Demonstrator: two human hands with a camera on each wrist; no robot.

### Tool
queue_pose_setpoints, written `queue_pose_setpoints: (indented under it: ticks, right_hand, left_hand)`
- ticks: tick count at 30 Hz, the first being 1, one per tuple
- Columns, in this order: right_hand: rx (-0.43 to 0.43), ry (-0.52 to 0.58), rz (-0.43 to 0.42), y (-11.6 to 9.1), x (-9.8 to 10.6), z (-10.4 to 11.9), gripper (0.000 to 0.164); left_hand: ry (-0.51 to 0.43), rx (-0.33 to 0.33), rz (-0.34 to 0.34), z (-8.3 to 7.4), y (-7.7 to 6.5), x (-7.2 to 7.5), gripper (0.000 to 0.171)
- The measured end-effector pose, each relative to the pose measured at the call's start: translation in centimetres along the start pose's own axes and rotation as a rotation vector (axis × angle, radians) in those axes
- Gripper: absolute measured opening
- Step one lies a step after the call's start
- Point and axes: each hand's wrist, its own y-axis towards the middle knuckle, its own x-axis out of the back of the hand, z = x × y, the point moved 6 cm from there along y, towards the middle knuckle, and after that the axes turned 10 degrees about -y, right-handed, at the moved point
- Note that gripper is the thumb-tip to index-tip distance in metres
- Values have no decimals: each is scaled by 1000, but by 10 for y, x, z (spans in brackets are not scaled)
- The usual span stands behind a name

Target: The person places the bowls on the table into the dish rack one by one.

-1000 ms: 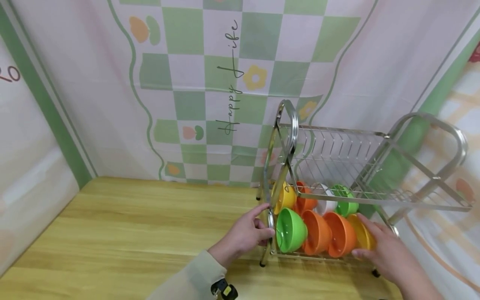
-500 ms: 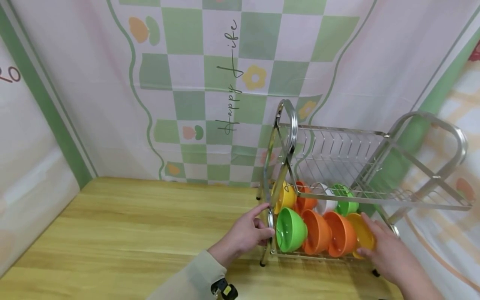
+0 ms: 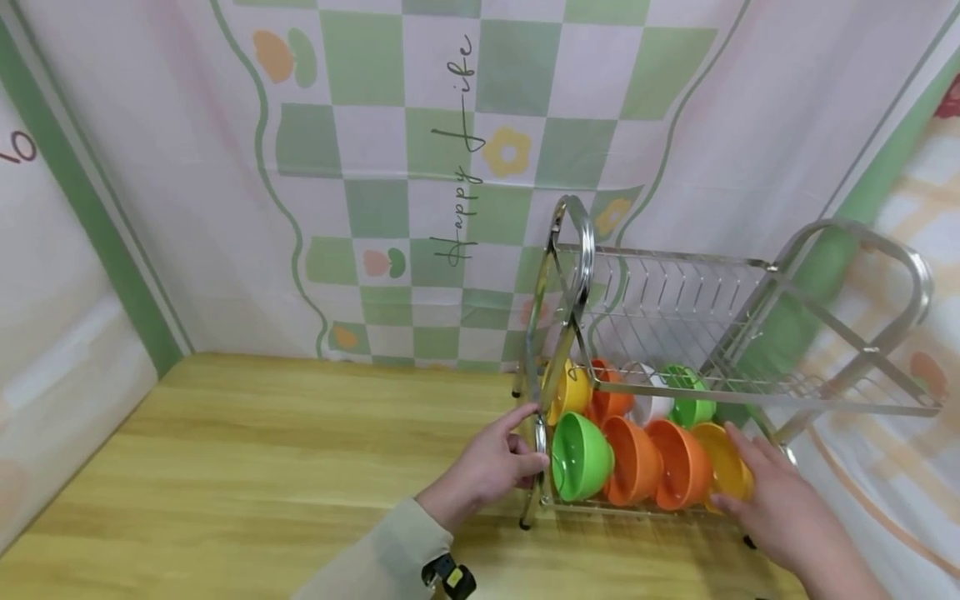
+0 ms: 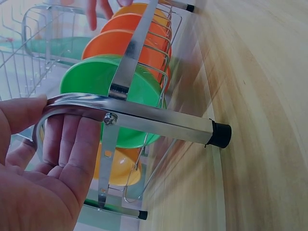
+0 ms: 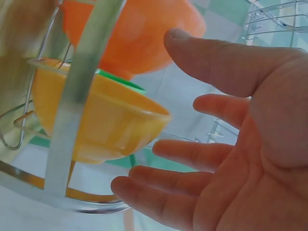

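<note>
My left hand (image 3: 491,458) grips the side frame of a two-tier metal dish rack (image 3: 585,267). In the left wrist view, its fingers curl behind the shiny tube (image 4: 159,120), with the thumb on the other side. My right hand (image 3: 783,500) is beside the yellow bowl (image 3: 722,467) at the right end of the front row. The right wrist view shows that hand with fingers extended and spread, next to this bowl (image 5: 120,120). Left of it, a green bowl (image 3: 588,458) and two orange bowls (image 3: 681,467) stand tilted on edge in the lower tier.
Behind the front row stand a yellow bowl (image 3: 573,396), an orange bowl (image 3: 613,400), a white bowl (image 3: 651,406) and another green bowl (image 3: 693,410). The rack stands on a wood-grain table (image 3: 262,467) against a checked cloth backdrop (image 3: 442,200).
My right hand has shifted slightly right, away from the front yellow bowl, and more of the bowl shows. My left hand stays on the rack's side frame.
</note>
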Motion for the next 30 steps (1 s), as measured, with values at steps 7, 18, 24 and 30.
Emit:
queue_pose_setpoints:
  ticks: [7,18,24,30]
  right_hand:
    - [-13,24,-4,-2,2,12,99]
    - [-102,27,-12,1,18,72,97]
    - [-57,10,4,2,17,121,109]
    - [-87,42,32,5,9,147,115]
  left_hand:
    - [30,-21,-7,0,2,1,78]
    - [637,-171,-35,-19,-11,-4,77]
    - [1026,-161,-112,-41,-35,13,77]
    - [1308,-100,-324,-60,-56,51,79]
